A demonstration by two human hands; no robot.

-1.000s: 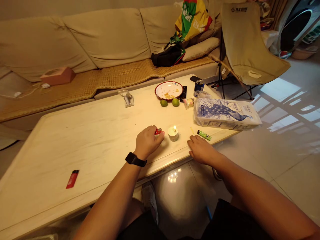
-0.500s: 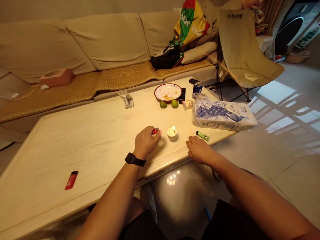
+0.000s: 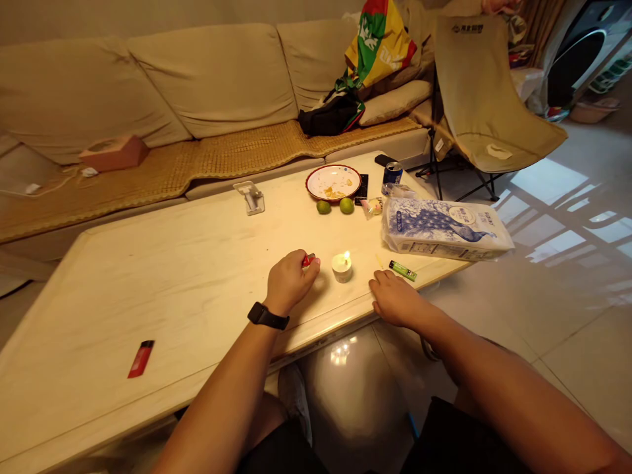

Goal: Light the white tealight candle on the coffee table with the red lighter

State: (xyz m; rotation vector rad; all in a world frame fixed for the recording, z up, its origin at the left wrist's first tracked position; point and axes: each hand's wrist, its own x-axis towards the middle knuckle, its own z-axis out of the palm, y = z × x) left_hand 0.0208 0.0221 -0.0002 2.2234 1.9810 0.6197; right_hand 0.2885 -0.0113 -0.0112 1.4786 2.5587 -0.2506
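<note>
My left hand (image 3: 289,282), with a black watch on the wrist, rests on the pale table (image 3: 162,263) closed around a red lighter (image 3: 309,261) whose tip pokes out. Just right of it stands a small lit candle (image 3: 342,266). My right hand (image 3: 395,298) lies flat at the table's front edge, fingers stretched out, holding nothing. A green lighter (image 3: 403,270) lies a little beyond its fingertips.
Another red lighter (image 3: 141,358) lies at the near left. Farther back are a plate (image 3: 334,182), two limes (image 3: 334,206), a can (image 3: 392,175), a phone stand (image 3: 251,197) and a tissue pack (image 3: 447,226). A sofa (image 3: 197,92) and folding chair (image 3: 484,92) stand behind.
Both hands stay where they were; only the camera view shifts slightly. The candle keeps burning.
</note>
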